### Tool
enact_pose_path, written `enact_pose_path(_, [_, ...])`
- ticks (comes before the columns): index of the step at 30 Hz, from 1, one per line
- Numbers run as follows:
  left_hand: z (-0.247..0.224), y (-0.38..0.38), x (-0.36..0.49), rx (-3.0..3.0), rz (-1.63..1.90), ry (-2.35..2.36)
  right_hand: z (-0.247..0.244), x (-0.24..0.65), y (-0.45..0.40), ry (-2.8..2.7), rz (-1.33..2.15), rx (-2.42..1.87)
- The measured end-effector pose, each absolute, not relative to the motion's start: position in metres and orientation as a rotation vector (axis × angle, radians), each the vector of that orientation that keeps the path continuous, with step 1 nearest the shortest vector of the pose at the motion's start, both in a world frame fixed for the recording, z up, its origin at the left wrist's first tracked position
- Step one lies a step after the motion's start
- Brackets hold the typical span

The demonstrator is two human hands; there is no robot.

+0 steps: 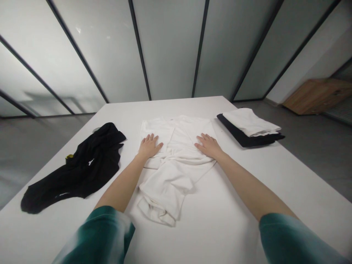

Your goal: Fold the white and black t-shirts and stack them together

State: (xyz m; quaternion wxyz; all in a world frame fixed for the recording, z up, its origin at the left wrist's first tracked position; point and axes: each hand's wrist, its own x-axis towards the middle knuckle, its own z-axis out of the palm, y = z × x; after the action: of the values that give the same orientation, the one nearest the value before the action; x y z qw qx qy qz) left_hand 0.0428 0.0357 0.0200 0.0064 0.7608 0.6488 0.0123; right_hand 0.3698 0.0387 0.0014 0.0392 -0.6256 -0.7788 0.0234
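Note:
A white T-shirt (176, 172) lies in front of me, its far part spread fairly flat and its near part bunched and creased. My left hand (150, 146) rests palm down on the left side of the cloth, fingers spread. On the right side, my right hand (209, 145) presses flat in the same way, its fingers apart. Neither hand grips the fabric. The near end of the shirt is crumpled, with folds hiding its exact outline.
Left of me lies a crumpled black garment (90, 165) with small white marks. A folded white cloth (250, 121) sits on folded black cloth (244, 139) at the right edge of the white table (225, 216). Frosted panels (170, 47) stand behind; a wooden piece (316, 96) is at far right.

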Motion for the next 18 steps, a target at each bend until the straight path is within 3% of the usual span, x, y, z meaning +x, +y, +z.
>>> enact_pose_path(9, [0.029, 0.028, 0.048, 2.422, 0.199, 2.129, 0.014, 0.365, 0.031, -2.326, -0.120, -1.843])
enact_pose_path(18, [0.073, 0.015, 0.062, 2.280, -0.327, 1.980, 0.040, 0.334, 0.004, -2.391, -0.041, -2.023])
